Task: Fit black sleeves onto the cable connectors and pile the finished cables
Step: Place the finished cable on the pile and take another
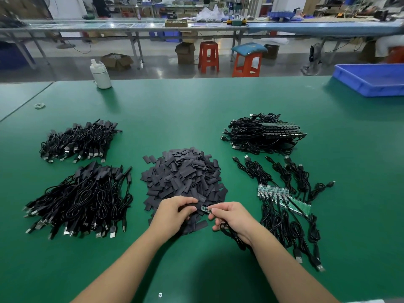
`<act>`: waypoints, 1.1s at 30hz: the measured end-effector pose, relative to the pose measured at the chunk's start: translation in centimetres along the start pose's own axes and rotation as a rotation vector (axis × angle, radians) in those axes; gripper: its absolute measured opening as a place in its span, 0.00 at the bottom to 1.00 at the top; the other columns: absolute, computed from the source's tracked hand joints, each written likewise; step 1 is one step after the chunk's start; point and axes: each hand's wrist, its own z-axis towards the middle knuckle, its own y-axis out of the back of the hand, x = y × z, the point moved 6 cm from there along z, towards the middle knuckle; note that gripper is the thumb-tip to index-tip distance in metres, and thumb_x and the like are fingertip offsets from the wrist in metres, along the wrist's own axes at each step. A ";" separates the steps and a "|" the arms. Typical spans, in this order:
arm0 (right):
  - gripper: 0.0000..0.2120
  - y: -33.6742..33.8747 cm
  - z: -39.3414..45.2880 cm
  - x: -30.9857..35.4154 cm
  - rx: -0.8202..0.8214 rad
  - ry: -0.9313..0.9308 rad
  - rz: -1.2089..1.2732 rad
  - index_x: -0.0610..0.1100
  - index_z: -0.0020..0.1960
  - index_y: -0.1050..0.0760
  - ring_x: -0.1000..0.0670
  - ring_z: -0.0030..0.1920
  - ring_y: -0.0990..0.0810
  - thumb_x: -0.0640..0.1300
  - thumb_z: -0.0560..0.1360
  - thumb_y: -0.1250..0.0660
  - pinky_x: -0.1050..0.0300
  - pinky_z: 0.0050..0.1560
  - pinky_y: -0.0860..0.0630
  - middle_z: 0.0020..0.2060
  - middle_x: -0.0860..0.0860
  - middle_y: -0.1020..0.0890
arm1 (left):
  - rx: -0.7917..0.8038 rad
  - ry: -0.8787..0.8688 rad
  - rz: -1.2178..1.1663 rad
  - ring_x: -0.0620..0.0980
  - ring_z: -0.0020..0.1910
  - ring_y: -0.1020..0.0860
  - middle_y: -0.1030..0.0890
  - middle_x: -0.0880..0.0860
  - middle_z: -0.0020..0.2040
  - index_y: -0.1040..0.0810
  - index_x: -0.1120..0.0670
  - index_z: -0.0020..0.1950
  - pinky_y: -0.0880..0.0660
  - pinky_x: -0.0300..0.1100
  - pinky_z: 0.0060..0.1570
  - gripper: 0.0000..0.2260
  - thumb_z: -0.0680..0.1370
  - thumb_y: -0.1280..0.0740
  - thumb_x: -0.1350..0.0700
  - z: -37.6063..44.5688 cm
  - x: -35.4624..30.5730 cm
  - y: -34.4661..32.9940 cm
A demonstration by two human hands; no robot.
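You have nothing legible to read here: the small circuit boards (284, 199) beside the cables carry markings too tiny to make out, and no label, brand or number shows on the table (196, 101).

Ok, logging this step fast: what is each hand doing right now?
Left hand: pinches a black sleeve.
Right hand: pinches the cable's small circuit board, cable looped under the palm.

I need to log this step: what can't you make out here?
Head view only:
- How far the sleeve sits on the small board: left hand fingers cover it.
- Cable in right hand: partly behind the palm.
- Blue bin contents: cut off by the right edge.
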 end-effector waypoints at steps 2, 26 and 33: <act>0.08 0.1 0.0 0.0 0.000 0.000 0.000 0.38 0.54 0.18 0.51 0.30 0.20 0.34 0.80 0.35 0.54 0.40 0.19 0.38 0.44 0.16 | 0.027 -0.011 0.032 0.40 0.33 0.21 0.17 0.43 0.37 0.16 0.43 0.53 0.27 0.29 0.38 0.09 0.76 0.28 0.56 0.0 0.0 -0.2; 0.06 -0.5 -0.7 0.3 0.046 0.021 0.034 0.35 0.55 0.21 0.51 0.30 0.20 0.33 0.80 0.36 0.54 0.38 0.18 0.40 0.42 0.15 | 0.136 -0.269 0.419 0.48 0.53 0.21 0.18 0.48 0.52 0.18 0.49 0.60 0.27 0.42 0.55 0.11 0.79 0.33 0.51 0.9 -2.4 -2.4; 0.06 -0.7 -0.9 0.6 0.046 0.013 0.025 0.34 0.55 0.23 0.50 0.31 0.20 0.33 0.80 0.35 0.53 0.38 0.18 0.40 0.40 0.15 | 0.077 -0.257 0.282 0.43 0.46 0.22 0.18 0.47 0.47 0.15 0.50 0.55 0.34 0.24 0.48 0.08 0.77 0.29 0.55 0.5 -2.4 -2.3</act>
